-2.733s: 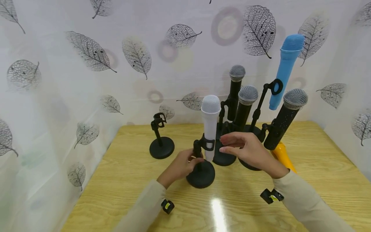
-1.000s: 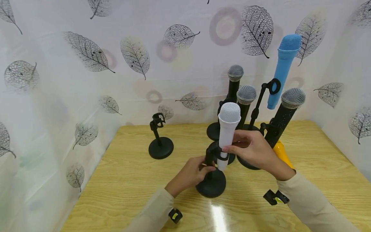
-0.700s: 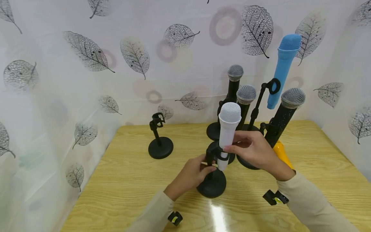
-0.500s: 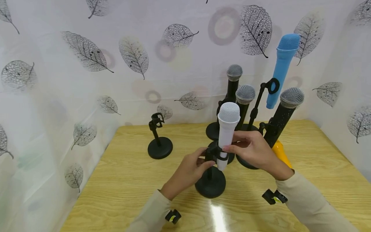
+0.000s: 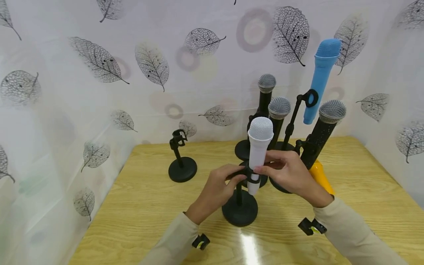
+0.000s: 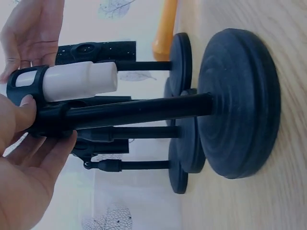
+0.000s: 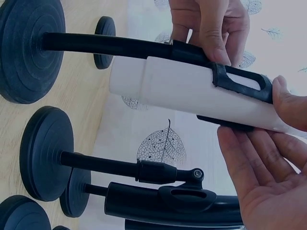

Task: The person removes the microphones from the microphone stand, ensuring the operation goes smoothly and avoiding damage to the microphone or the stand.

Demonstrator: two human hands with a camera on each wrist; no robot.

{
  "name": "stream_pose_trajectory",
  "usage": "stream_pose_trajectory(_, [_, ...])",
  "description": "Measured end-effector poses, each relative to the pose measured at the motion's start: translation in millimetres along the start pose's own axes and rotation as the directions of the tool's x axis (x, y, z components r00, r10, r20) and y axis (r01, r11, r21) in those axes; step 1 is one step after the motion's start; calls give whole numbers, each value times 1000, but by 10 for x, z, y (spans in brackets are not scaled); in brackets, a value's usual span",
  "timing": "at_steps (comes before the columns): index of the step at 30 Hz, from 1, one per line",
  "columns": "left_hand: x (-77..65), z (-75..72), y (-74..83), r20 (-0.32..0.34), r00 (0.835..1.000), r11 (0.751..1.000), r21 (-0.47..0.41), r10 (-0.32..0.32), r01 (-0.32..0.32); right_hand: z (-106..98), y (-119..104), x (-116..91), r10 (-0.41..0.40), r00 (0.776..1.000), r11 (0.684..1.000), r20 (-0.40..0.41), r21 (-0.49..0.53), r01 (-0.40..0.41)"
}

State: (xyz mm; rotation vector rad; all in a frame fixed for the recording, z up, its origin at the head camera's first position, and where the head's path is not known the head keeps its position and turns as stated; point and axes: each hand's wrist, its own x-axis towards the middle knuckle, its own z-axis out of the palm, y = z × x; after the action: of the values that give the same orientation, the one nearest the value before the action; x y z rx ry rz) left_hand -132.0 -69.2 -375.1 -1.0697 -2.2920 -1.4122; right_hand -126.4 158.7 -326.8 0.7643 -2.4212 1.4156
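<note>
A white microphone sits tilted in the black clip of a desk microphone stand, whose round base rests on the table. My left hand grips the top of that stand just below the clip; in the left wrist view the thumb lies on the joint. My right hand pinches the white microphone's body by the clip, and in the right wrist view its thumb and fingers lie on opposite sides of the white body. The microphone's tail pokes out below the clip.
Behind and right stand several black microphones with silver heads on stands, plus a blue microphone in a taller one. An orange microphone-like handle shows beside my right wrist. A stand with a vacant clip stands back left on the wooden table.
The stand with the white microphone has come right and nearer. My right hand has taken hold of the microphone. My left hand has slid up the pole to the clip joint.
</note>
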Motion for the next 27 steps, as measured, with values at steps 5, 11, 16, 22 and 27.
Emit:
stream_pose_trajectory(5, [-8, 15, -26, 3, 1000, 1000, 21, 13, -13, 16, -21, -3, -27, 999, 999, -31, -24, 26])
stream_pose_trajectory(11, [-5, 6, -41, 14, 999, 995, 95, 39, -40, 45, -49, 22, -26, 998, 998, -49, -60, 23])
stream_pose_trajectory(16, [10, 6, -44, 30, 999, 991, 128, 39, -42, 55, -60, 16, -38, 997, 996, -68, -84, 32])
stream_pose_trajectory(22, [11, 11, -48, 24, 999, 989, 139, 49, -51, 55, -81, 8, -16, 998, 996, -66, -88, 10])
stream_pose_trajectory(27, [7, 7, -42, 19, 997, 987, 145, 69, -71, 69, -95, 5, -10, 998, 995, -63, -102, 4])
